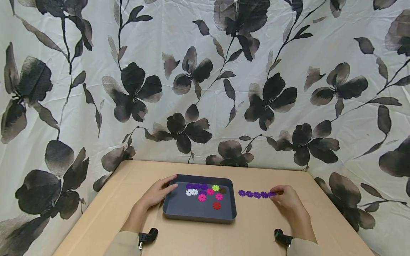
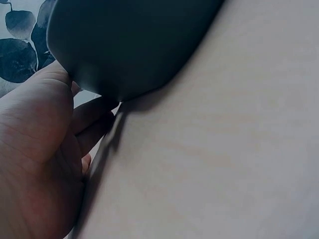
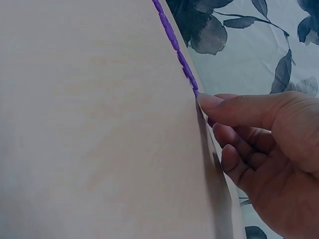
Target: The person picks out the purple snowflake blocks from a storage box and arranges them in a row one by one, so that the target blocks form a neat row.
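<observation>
A dark grey tray (image 1: 198,212) stands on the table, and my left hand (image 1: 157,193) holds it by its left side, the thumb over the rim. In the left wrist view the fingers reach behind the tray (image 2: 129,45), partly hidden by it. My right hand (image 1: 287,198) pinches the right end of a chain of purple flower-shaped discs (image 1: 257,195), between thumb and fingertips. Seen edge-on in the right wrist view, the chain (image 3: 170,32) runs away from the thumb along the table. Several loose discs lie in the tray: purple, white (image 1: 192,192), pink (image 1: 202,197), yellow-green (image 1: 216,187), brown and red (image 1: 216,205).
The light wood table (image 1: 195,238) ends at the back against a white cloth with dark flowers (image 1: 192,71). Black wrist cameras (image 1: 148,235) sit on both wrists, close above the table. The chain lies just right of the tray.
</observation>
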Motion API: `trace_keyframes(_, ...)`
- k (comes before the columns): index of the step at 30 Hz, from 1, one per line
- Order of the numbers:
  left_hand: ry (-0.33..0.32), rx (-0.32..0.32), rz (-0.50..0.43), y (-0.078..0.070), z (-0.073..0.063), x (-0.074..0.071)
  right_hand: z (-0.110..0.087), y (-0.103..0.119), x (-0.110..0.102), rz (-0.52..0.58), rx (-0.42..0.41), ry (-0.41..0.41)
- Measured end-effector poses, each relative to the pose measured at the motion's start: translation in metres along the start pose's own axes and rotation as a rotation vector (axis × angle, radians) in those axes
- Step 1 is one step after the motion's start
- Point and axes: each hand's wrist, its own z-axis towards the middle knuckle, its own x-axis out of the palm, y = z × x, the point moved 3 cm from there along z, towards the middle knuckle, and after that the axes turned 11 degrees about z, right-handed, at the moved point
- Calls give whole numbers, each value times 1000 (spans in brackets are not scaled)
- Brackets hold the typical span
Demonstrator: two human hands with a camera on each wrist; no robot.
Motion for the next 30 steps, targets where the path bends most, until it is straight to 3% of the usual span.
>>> trace_keyframes(7,-2,4,10,0,0,-1,0,2,0,23,27,4)
trace_keyframes(12,0,2,12,0,0,-1,1,9,1,14,1,-46)
trace_keyframes(21,2,5,7,-2,0,-1,11,31,11,25,-231,-152)
trace_keyframes(30,5,-7,6,-3,-1,-1,17,58,40,109,-328,-116)
